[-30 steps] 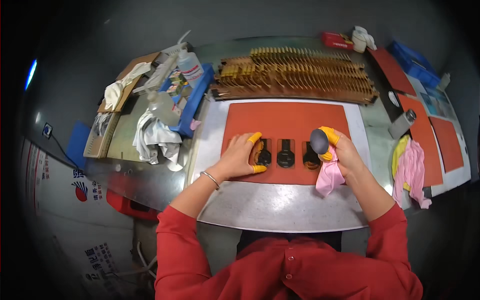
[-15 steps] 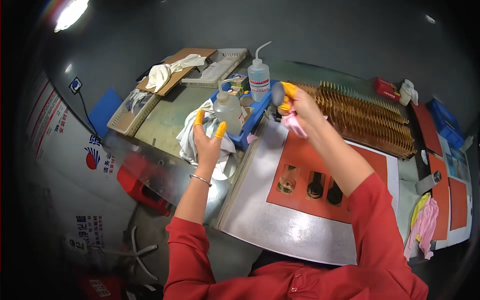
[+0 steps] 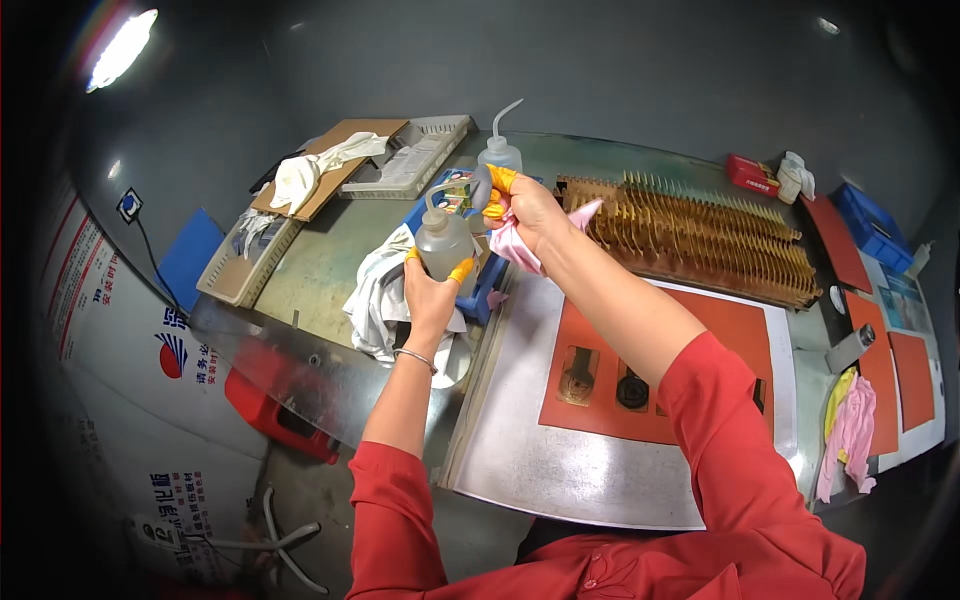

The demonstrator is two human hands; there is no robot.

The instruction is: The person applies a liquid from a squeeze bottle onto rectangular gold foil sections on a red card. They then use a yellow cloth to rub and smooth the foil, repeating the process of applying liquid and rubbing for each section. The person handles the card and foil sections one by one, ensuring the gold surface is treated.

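Observation:
My left hand, with yellow finger cots on thumb and finger, is closed around the lower body of a translucent squeeze wash bottle. The bottle stands upright by a blue tray. Its bent spout points toward a small round grey piece pinched in my right hand, which also wears yellow finger cots. A pink cloth is bunched under the right fingers. White rags lie left of the bottle, beside my left wrist. A second wash bottle stands farther back, partly hidden by my right hand.
Right of my hands, a rack of thin brass-coloured plates stands behind an orange mat with dark flat pieces. Pale baskets hold rags and cardboard at back left. A grey bottle and pink cloth sit far right.
My left hand, earlier open beside the wash bottle, has closed around it. My right hand has moved left, bringing the grey piece and pink cloth close to the spout.

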